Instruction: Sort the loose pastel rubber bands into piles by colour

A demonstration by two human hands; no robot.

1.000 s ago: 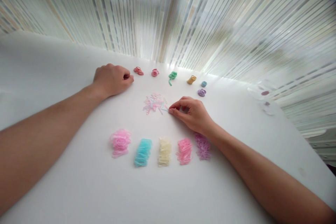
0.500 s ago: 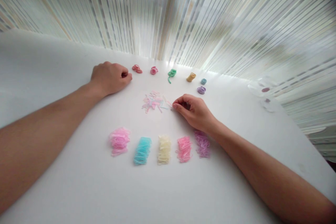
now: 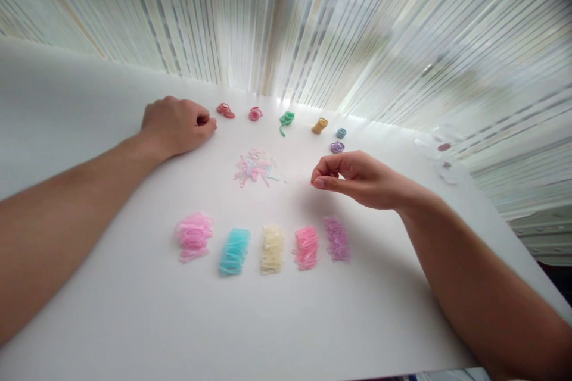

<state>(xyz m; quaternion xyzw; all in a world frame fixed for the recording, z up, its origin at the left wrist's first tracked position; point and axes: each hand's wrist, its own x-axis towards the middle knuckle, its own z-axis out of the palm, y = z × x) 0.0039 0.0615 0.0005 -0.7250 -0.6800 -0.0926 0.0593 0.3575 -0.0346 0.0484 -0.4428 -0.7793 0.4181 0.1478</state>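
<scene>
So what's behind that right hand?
Just beyond the right hand, a purple coil shows, with a small blue coil farther back. Whatever the hand itself covers on the white table can't be seen.

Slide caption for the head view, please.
Right hand hovers beside a pastel strip pile; five coloured bundles lie nearer the camera.
</scene>
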